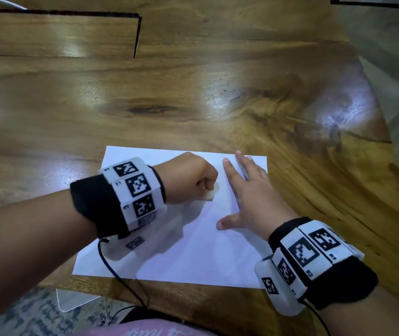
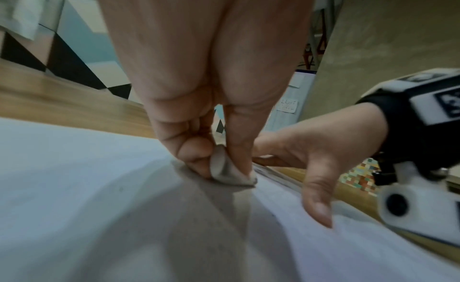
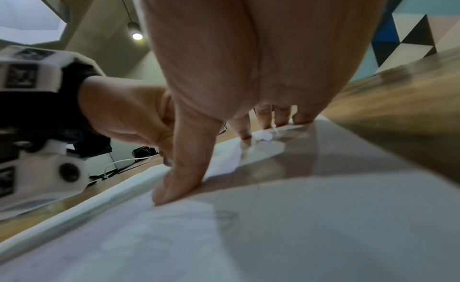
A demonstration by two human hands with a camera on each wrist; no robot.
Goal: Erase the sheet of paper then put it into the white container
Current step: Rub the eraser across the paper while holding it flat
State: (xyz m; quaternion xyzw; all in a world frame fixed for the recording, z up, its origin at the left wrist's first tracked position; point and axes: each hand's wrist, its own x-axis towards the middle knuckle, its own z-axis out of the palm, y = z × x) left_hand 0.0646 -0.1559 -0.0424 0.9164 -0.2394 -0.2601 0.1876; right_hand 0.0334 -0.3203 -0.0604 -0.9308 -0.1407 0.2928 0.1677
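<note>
A white sheet of paper [image 1: 193, 251] lies flat on the wooden table near its front edge. My left hand [image 1: 191, 180] is curled in a fist over the sheet's upper middle and pinches a small white eraser [image 1: 40, 195] [image 2: 229, 172] whose tip touches the paper. My right hand [image 1: 244, 197] lies flat on the sheet's right part with straight, spread fingers [image 3: 179, 180] pressing it down. Faint pencil marks show on the paper [image 3: 224, 227] in the right wrist view. The white container is not clearly in view.
The wooden table [image 1: 193, 98] stretches far beyond the sheet, and its right edge [image 1: 387, 132] curves away. A white object [image 1: 72, 299] sits below the table's front edge at lower left. Cables hang from both wrist cameras.
</note>
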